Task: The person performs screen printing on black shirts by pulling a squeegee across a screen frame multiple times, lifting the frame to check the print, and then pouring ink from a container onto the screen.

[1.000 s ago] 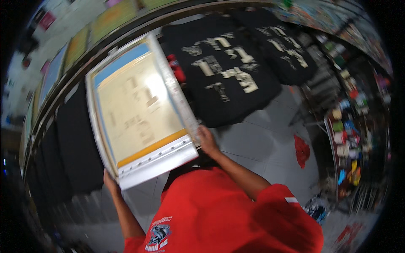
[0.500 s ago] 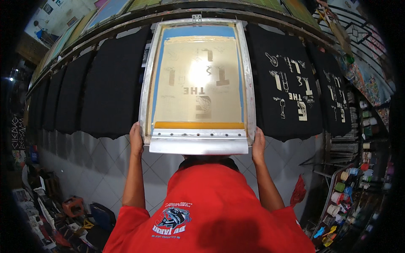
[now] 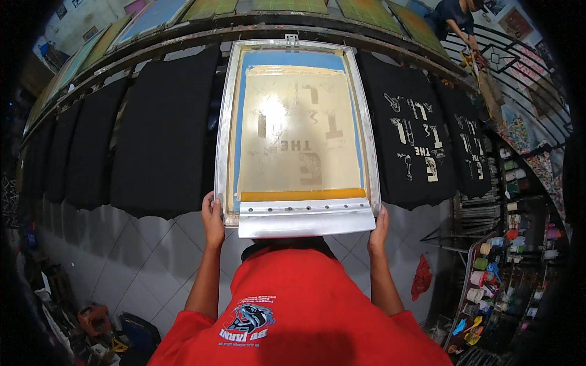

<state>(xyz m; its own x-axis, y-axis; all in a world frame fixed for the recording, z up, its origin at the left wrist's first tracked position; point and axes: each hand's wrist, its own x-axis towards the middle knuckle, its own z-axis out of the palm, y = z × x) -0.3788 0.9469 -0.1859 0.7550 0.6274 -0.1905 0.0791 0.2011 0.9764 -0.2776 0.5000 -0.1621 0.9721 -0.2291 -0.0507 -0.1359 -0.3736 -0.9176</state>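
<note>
A metal-framed printing screen [image 3: 223,131] lies before me, its pale mesh showing letter shapes and blue tape along the inner edges. My left hand [image 3: 213,221] is closed round the frame's near left corner. At the near right corner, my right hand [image 3: 378,230] grips the other side of the frame. Across the screen's near end rests a squeegee [image 3: 305,224] with a silver metal holder and an amber blade. Neither hand touches it. A small metal hinge or clamp [image 3: 292,40] sits at the far edge. Whatever lies beneath the screen is hidden.
Plain black shirts [image 3: 165,131] lie in a row to the left. On the right are black shirts with cream prints [image 3: 401,82]. More screens [image 3: 210,8] stand along the back. A co-worker's arm [image 3: 458,30] shows at the far right, above paint containers on a rack [image 3: 476,277].
The view has shifted, so the screen and my hands appear lower and further right. A co-worker has come into view at the far right. My grip on the frame is the same.
</note>
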